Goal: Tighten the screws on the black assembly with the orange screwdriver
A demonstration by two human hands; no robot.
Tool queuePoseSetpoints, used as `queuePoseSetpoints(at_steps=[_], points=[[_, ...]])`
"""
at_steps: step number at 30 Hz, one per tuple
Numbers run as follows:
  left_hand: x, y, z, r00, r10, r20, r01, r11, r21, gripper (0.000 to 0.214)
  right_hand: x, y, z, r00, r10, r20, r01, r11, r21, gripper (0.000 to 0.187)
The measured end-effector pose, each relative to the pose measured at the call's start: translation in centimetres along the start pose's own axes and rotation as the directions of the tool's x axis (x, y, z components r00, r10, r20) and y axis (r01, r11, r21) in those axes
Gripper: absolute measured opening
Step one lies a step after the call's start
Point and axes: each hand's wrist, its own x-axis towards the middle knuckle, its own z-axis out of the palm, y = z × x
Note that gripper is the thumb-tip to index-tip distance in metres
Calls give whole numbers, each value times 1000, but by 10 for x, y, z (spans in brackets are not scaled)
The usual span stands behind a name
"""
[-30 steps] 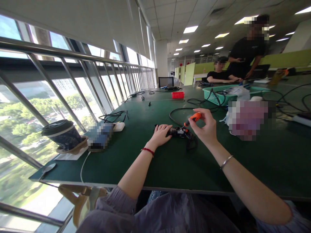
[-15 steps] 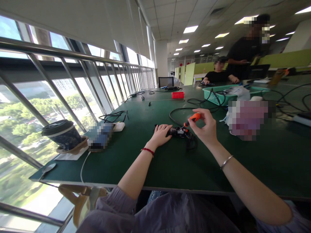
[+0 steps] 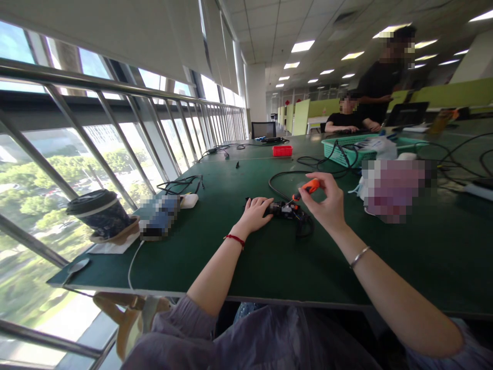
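Observation:
A small black device (image 3: 284, 209) with a black cable lies on the green table (image 3: 269, 257). My left hand (image 3: 254, 211) rests over its left end, fingers curled down on it. My right hand (image 3: 325, 203) pinches an orange-handled screwdriver (image 3: 306, 188), whose tip points down at the device's top.
A lidded paper cup (image 3: 99, 213) on a napkin stands at the near left corner, beside a white charger (image 3: 188, 201) and black cables (image 3: 181, 183). A red box (image 3: 282, 150) and a teal basket (image 3: 346, 146) sit farther back. Two people are at the far right table.
My hands, the screwdriver and the device have hardly moved. The standing person at the back has shifted slightly to the left.

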Motion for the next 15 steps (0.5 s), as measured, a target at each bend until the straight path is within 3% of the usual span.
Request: queuePoseSetpoints(at_steps=[6, 12, 15], points=[[0, -1, 1, 1000, 4, -1, -4, 1000, -4, 52, 0, 1, -1, 1000, -19, 9, 19, 999, -49, 10], [1, -1, 2, 1000, 0, -3, 0, 1000, -2, 52, 0, -2, -1, 999, -40, 23, 39, 999, 19, 28], [1, 0, 1, 1000, -1, -1, 1, 1000, 0, 52, 0, -2, -1, 999, -28, 31, 28, 1000, 8, 26]])
